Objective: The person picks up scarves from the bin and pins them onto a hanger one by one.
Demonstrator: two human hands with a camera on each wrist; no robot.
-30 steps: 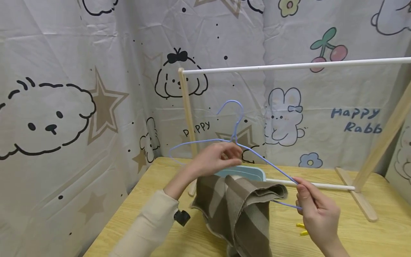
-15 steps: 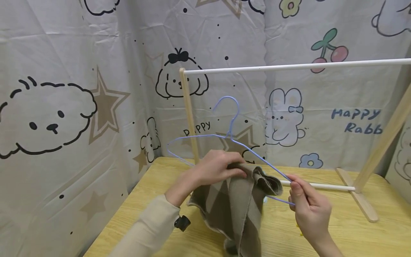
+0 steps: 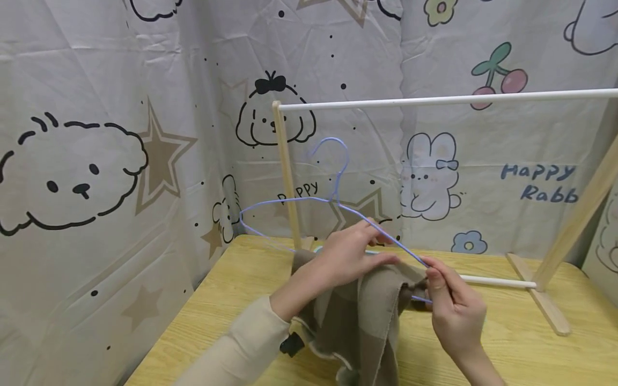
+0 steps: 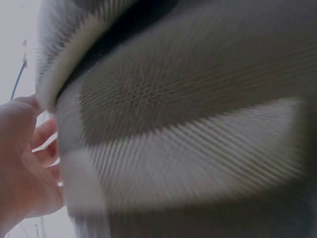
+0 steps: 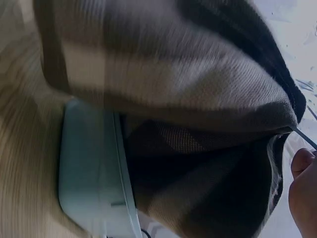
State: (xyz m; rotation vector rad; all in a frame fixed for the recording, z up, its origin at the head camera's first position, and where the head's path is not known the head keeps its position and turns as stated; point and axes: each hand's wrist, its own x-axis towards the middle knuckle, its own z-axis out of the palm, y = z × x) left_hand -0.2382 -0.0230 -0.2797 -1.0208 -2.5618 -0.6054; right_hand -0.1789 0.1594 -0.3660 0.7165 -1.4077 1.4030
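Observation:
A brown-and-beige checked cloth [image 3: 333, 316] hangs in folds over the lower bar of a thin blue clothes hanger [image 3: 289, 201]. My right hand [image 3: 456, 311] pinches the hanger's right end, where the sloping arm turns into the lower bar. The left hand [image 3: 354, 252] lies at the top of the cloth, its thumb along the fabric and its fingers apart from the thumb, behind the hanger's arm. In the left wrist view, the cloth fills most of the picture and hides the fingertips of the left hand [image 4: 29, 163]. The right wrist view shows the cloth [image 5: 198, 74] drooping around the bar.
A pale blue-green plastic basin [image 5: 89, 168] stands on the wooden table [image 3: 232, 300] under the cloth. Behind it is a rack with a white top rail [image 3: 410, 101] and wooden legs [image 3: 579, 225]. A printed curtain [image 3: 338, 53] encloses the back and left.
The hanger has shifted left and slightly up, with the right hand holding it. My left hand has moved right, and the cloth's folded end now reaches close to the right hand.

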